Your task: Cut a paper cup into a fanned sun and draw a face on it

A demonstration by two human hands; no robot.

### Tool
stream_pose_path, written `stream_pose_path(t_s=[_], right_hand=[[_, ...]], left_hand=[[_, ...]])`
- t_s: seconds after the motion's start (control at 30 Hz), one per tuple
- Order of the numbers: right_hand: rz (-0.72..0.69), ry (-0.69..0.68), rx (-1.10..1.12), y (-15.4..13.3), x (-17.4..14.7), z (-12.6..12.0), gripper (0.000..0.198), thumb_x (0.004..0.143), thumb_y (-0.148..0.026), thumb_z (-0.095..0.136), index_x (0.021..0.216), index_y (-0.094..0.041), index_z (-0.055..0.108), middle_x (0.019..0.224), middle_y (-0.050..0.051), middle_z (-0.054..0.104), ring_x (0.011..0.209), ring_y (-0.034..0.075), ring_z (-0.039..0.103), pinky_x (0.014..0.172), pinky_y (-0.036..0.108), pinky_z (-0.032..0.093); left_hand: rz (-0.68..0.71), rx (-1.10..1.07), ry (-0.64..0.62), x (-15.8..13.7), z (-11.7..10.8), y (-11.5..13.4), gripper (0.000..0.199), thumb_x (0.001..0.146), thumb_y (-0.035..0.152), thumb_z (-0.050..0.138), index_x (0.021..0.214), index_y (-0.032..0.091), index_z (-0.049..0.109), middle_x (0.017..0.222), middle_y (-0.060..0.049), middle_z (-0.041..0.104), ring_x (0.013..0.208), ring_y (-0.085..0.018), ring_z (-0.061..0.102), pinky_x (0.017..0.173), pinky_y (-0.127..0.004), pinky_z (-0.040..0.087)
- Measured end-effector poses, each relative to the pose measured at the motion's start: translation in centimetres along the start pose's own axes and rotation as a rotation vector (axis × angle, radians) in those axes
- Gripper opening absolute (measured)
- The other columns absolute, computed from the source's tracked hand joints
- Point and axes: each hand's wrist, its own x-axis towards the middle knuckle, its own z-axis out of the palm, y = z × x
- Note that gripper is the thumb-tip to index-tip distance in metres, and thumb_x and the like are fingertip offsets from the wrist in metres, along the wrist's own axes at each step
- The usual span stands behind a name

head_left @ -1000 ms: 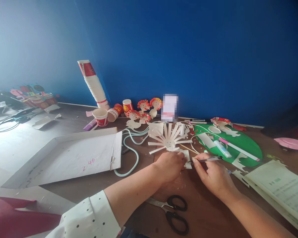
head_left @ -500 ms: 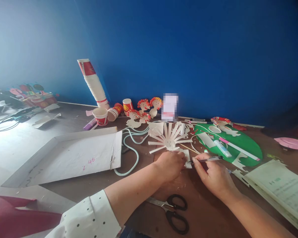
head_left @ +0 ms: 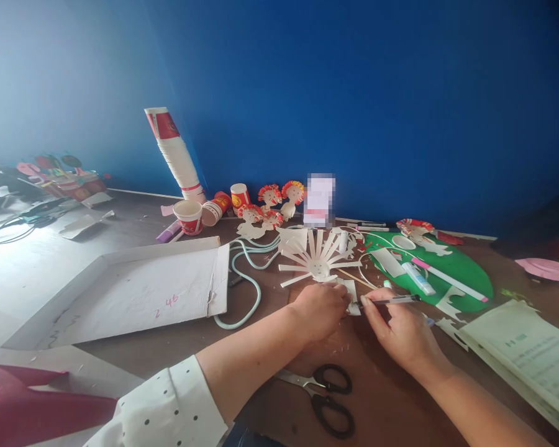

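My right hand [head_left: 400,326] grips a pen [head_left: 395,300], its tip at a small white piece of paper [head_left: 353,297] on the table. The fingers of my left hand [head_left: 320,307] are curled over that paper's left side, pressing it down; the fingertips are partly hidden. Just beyond my left hand lies a paper cut-out [head_left: 318,267] with a drawn face and long strips fanned out around it. Black-handled scissors [head_left: 323,394] rest on the table below my hands, their blades partly under my left forearm.
Left of me lies a shallow white cardboard box [head_left: 144,298], with a pale cable [head_left: 256,304] beside it. Paper cups [head_left: 187,217] and small lion-like paper figures [head_left: 270,197] stand along the wall. A green oval sheet [head_left: 470,279] carries markers; a booklet [head_left: 526,347] lies at right.
Almost nothing differs. Both hands stay at the small paper, and the pen in my right hand has shifted only very slightly.
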Motion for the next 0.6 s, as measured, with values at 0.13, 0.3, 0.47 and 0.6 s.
stream_pose_path(t_s=[0.13, 0.3, 0.47, 0.6], right_hand=[[-0.009, -0.004, 0.006, -0.12, -0.01, 0.07, 0.017, 0.091, -0.035, 0.047, 0.086, -0.022, 0.056, 0.076, 0.003, 0.068, 0.068, 0.020, 0.067, 0.061, 0.028, 0.048], [0.006, -0.008, 0.004, -0.17, 0.05, 0.20, 0.017, 0.091, -0.035, 0.046, 0.086, -0.022, 0.056, 0.077, 0.003, 0.068, 0.068, 0.020, 0.067, 0.060, 0.028, 0.048], [-0.005, -0.001, 0.007, -0.14, 0.04, 0.25, 0.019, 0.091, -0.036, 0.046, 0.086, -0.022, 0.056, 0.076, 0.004, 0.068, 0.068, 0.020, 0.067, 0.060, 0.028, 0.048], [0.007, -0.017, 0.027, -0.12, -0.01, 0.24, 0.018, 0.092, -0.036, 0.046, 0.086, -0.022, 0.056, 0.077, 0.004, 0.068, 0.069, 0.020, 0.067, 0.061, 0.028, 0.048]], left_hand=[[0.013, -0.010, 0.012, 0.00, 0.09, -0.09, 0.022, 0.091, 0.025, 0.046, 0.106, 0.014, 0.057, 0.102, -0.008, 0.061, 0.096, -0.020, 0.058, 0.074, -0.029, 0.048], [-0.009, -0.022, 0.011, -0.08, -0.13, 0.00, 0.021, 0.091, 0.024, 0.045, 0.106, 0.015, 0.058, 0.102, -0.007, 0.061, 0.095, -0.020, 0.059, 0.072, -0.029, 0.048], [-0.007, -0.005, 0.006, -0.09, -0.21, 0.06, 0.022, 0.092, 0.026, 0.044, 0.106, 0.016, 0.058, 0.103, -0.008, 0.061, 0.095, -0.020, 0.058, 0.072, -0.029, 0.048], [-0.013, -0.025, -0.006, -0.06, -0.38, 0.08, 0.021, 0.091, 0.024, 0.045, 0.106, 0.016, 0.058, 0.103, -0.007, 0.061, 0.095, -0.020, 0.059, 0.073, -0.029, 0.048]])
